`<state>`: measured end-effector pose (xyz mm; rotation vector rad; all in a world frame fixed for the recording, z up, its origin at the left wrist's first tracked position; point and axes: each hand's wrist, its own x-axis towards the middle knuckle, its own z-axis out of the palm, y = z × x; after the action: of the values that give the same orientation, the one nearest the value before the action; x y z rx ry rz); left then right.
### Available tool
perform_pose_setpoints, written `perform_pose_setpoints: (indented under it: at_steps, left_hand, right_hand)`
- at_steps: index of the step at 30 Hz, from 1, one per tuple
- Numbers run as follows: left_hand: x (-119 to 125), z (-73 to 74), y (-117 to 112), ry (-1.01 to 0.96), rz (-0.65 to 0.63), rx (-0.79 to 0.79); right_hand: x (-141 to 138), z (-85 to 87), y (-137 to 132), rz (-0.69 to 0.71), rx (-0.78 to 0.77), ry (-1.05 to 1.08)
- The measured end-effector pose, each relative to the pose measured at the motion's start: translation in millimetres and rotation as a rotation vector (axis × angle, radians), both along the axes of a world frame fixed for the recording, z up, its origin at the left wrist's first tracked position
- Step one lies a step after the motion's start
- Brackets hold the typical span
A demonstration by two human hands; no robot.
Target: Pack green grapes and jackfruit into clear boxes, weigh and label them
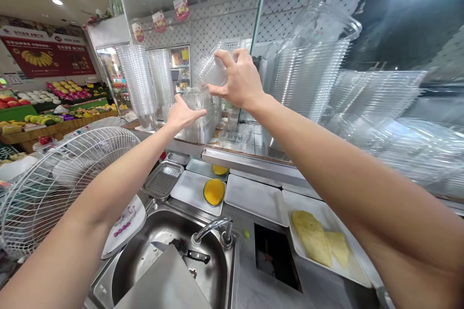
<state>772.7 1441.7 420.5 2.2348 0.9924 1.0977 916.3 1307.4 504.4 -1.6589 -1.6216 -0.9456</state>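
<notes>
My right hand (241, 77) is raised and pinches a tilted clear plastic container (210, 68) between thumb and fingers. Lower and to the left, my left hand (184, 115) grips the near side of a stack of clear plastic containers (205, 123), thumb pointing right; some of its fingers are hidden. The stack stands on a ledge behind the sink, below the held container. Beside it on the ledge lies a flat clear plastic container (235, 136).
Tall container stacks (136, 77) stand left, with more (308, 67) on the right. A glass pane (259, 9) rises at the ledge. Below are a sink (137, 246) with a knife (197, 256), a faucet (213, 227), trays (255, 198) and cut yellow fruit (311, 236). A fan (72, 178) stands left.
</notes>
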Motion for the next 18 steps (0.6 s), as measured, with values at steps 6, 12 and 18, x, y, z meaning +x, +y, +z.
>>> perform_pose_setpoints:
  at_steps: [6,12,18]
  left_hand:
    - [-3.2,9.8,-4.6,0.028,-0.03,0.087]
    - [-7.1,9.3,-7.8,-0.04,-0.044,0.128]
    - [-11.0,3.0,-8.1,-0.032,-0.038,0.224]
  right_hand:
    - [8.2,-4.5,-3.6,-0.028,0.051,-0.003]
    - [11.7,-6.9,-7.6,-0.05,0.092,-0.021]
    - [12.7,-7.6,-3.9,-0.058,0.087,-0.024]
